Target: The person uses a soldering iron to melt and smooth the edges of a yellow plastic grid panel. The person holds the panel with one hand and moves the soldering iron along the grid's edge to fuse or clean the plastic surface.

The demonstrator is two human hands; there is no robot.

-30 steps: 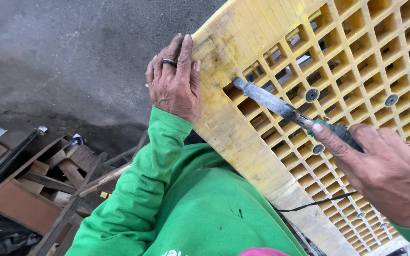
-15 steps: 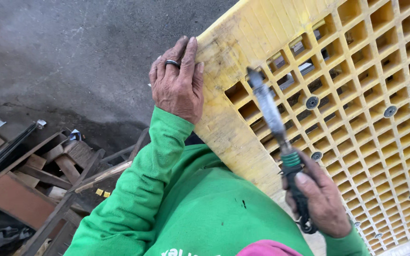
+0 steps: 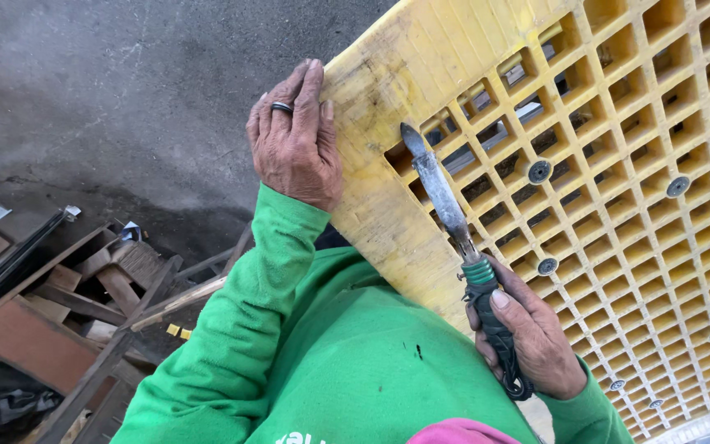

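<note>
Now L hand [image 3: 296,140] flat on yellow grid pallet [image 3: 618,205] edge, fingers together; R hand [image 3: 527,337] fingers clamped on knife [image 3: 445,201].

bright even daylight | soft shadows | sharp focus | no glare

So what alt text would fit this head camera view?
A right hand holds a flat-bladed tool against a yellow plastic grid pallet, while the ringed left hand steadies its edge. Scrap wood lies on the concrete floor below.
</note>
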